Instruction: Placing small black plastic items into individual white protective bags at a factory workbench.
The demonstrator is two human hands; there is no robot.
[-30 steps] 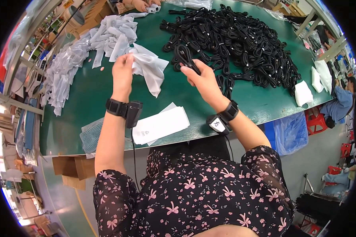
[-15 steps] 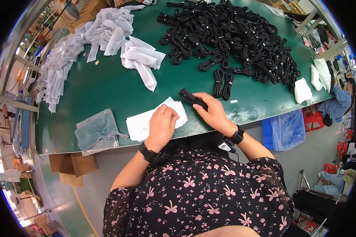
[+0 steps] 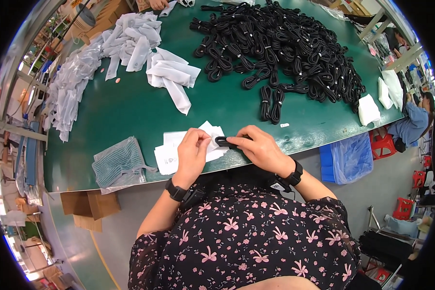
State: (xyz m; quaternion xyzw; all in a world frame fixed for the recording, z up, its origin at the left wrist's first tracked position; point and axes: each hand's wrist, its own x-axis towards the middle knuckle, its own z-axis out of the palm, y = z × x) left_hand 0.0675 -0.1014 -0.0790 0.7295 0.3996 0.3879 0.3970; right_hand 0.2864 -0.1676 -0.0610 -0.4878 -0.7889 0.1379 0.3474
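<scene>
R hand [image 3: 262, 150] grips black cable bundle [image 3: 225, 141] at white pouch [image 3: 212, 140] mouth, L hand [image 3: 192, 153] pinching pouch.

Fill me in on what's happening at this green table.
A person in a floral top stands at the near edge of the green table. The right hand holds a bundled black cable, while the left hand pinches a white pouch from a small stack beside it. A big heap of coiled black cables lies at the far right, loose white pouches and clear bags lie to the left.
</scene>
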